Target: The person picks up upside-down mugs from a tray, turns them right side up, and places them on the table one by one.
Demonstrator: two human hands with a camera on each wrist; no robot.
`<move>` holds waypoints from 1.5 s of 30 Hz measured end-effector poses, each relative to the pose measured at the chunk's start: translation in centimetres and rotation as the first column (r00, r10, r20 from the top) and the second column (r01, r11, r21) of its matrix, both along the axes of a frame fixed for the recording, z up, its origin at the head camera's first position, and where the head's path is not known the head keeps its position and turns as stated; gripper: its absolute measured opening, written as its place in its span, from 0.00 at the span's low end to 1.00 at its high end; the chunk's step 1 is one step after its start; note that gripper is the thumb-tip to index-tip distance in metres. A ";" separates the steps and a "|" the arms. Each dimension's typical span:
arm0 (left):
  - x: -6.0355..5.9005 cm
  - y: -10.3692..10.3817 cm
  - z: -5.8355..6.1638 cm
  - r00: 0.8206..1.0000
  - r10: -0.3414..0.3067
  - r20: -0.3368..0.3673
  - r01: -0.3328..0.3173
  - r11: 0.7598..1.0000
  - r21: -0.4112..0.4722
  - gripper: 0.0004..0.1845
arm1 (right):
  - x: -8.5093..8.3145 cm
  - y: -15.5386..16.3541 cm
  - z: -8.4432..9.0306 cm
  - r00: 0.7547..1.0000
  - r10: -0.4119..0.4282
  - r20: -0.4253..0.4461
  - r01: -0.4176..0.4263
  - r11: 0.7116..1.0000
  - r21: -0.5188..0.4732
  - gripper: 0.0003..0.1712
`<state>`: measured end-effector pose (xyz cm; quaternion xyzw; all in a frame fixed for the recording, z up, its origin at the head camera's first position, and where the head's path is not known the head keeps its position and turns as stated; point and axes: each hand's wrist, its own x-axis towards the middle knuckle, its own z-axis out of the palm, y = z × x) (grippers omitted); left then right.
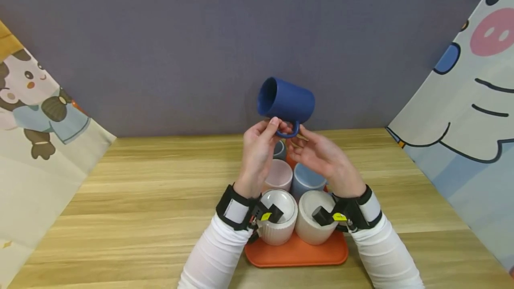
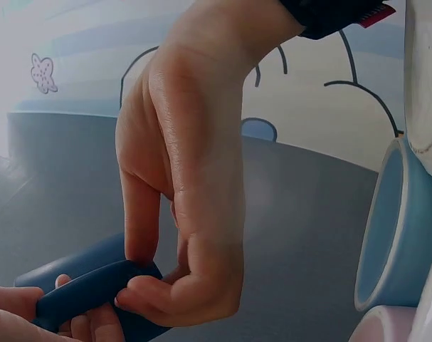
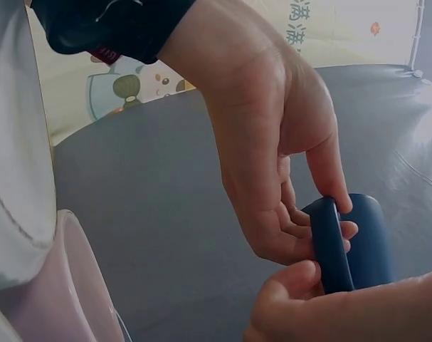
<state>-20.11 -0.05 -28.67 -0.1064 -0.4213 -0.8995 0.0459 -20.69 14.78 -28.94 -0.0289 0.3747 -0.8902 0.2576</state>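
A dark blue mug [image 1: 287, 99] is held in the air on its side, mouth to the left, handle [image 1: 290, 132] pointing down. My left hand [image 1: 273, 126] pinches the handle from the left and my right hand [image 1: 295, 135] pinches it from the right. The left wrist view shows the right hand [image 2: 141, 274] with index finger and thumb closed on the blue handle [image 2: 80, 292]; the left hand's fingers [image 2: 16, 306] show at the bottom corner. In the right wrist view the left hand [image 3: 329, 221] grips the handle [image 3: 333, 249] from above, and the right hand [image 3: 301, 285] from below.
Under the hands an orange tray [image 1: 297, 253] on the wooden table [image 1: 140, 191] carries several mugs: two white [image 1: 277, 217] [image 1: 315, 222] in front, pink [image 1: 279, 175] and light blue [image 1: 307, 179] behind, grey [image 1: 279, 150] at the back. Cartoon curtains hang at both sides.
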 end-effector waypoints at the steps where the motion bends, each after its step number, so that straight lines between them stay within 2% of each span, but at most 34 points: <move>1: 0.0 0.0 0.0 1.000 0.000 0.002 0.000 1.000 0.004 0.12 | 0.0 0.0 0.0 1.000 -0.003 -0.002 0.003 1.000 -0.005 0.13; 6: -0.4 -0.7 -0.1 1.000 0.015 0.023 -0.015 1.000 0.008 0.10 | -0.2 0.6 -0.3 0.999 0.024 -0.022 -0.024 1.000 -0.005 0.16; 11: -1.0 -2.3 -0.2 0.998 0.055 0.018 -0.055 0.998 -0.001 0.10 | -0.1 2.2 -0.1 0.985 0.124 -0.120 -0.117 0.991 0.064 0.32; 15: -1.5 -3.8 -0.4 0.996 0.088 -0.002 -0.088 0.996 -0.023 0.11 | -0.2 4.4 -0.1 0.961 0.169 -0.217 -0.175 0.985 -0.007 0.29; 18: -1.9 -5.1 -0.7 0.993 0.116 -0.016 -0.116 0.993 -0.037 0.12 | -0.3 6.0 -0.2 0.946 0.156 -0.284 -0.177 0.983 -0.051 0.26; 23: -2.3 -7.0 -1.1 0.987 0.160 -0.016 -0.161 0.984 -0.075 0.12 | -0.2 7.8 0.0 0.943 0.072 -0.325 -0.086 0.996 -0.030 0.23; 26: -2.5 -7.9 -1.4 0.982 0.189 -0.008 -0.189 0.976 -0.105 0.12 | -0.1 8.5 0.0 0.936 -0.013 -0.352 0.033 0.998 0.052 0.21; 28: -2.7 -8.6 -1.6 0.978 0.211 -0.001 -0.209 0.970 -0.123 0.12 | 0.0 8.8 -0.2 0.919 -0.082 -0.386 0.147 0.979 0.143 0.19; 29: -2.8 -8.9 -1.7 0.975 0.222 0.000 -0.220 0.967 -0.130 0.12 | 0.0 8.8 -0.3 0.905 -0.117 -0.408 0.213 0.957 0.198 0.19; 31: -3.1 -9.4 -2.0 0.970 0.245 0.005 -0.242 0.960 -0.141 0.12 | 0.2 8.8 -0.6 0.875 -0.185 -0.448 0.340 0.892 0.296 0.21; 34: -3.6 -10.2 -2.4 0.960 0.281 0.016 -0.275 0.948 -0.160 0.11 | 0.3 8.8 -1.2 0.822 -0.252 -0.511 0.497 0.755 0.427 0.29; 35: -3.7 -10.4 -2.6 0.956 0.293 0.021 -0.285 0.944 -0.166 0.10 | 0.4 8.8 -1.5 0.804 -0.263 -0.534 0.538 0.705 0.463 0.31; 38: -4.1 -11.2 -3.1 0.946 0.322 0.038 -0.310 0.932 -0.189 0.10 | 0.4 8.7 -2.3 0.758 -0.225 -0.612 0.629 0.501 0.595 0.34; 41: -4.4 -11.8 -3.5 0.937 0.344 0.053 -0.326 0.922 -0.210 0.09 | 0.4 8.7 -3.0 0.739 -0.158 -0.655 0.668 0.301 0.681 0.33; 42: -4.5 -12.0 -3.6 0.935 0.351 0.057 -0.332 0.918 -0.217 0.09 | 0.4 8.8 -3.3 0.736 -0.137 -0.663 0.674 0.245 0.697 0.33; 44: -4.6 -12.4 -3.9 0.930 0.361 0.068 -0.338 0.913 -0.228 0.09 | 0.4 8.9 -3.7 0.728 -0.118 -0.676 0.685 0.179 0.707 0.32; 45: -4.7 -12.6 -4.0 0.927 0.368 0.076 -0.342 0.911 -0.230 0.09 | 0.4 8.9 -3.8 0.721 -0.110 -0.684 0.692 0.155 0.705 0.32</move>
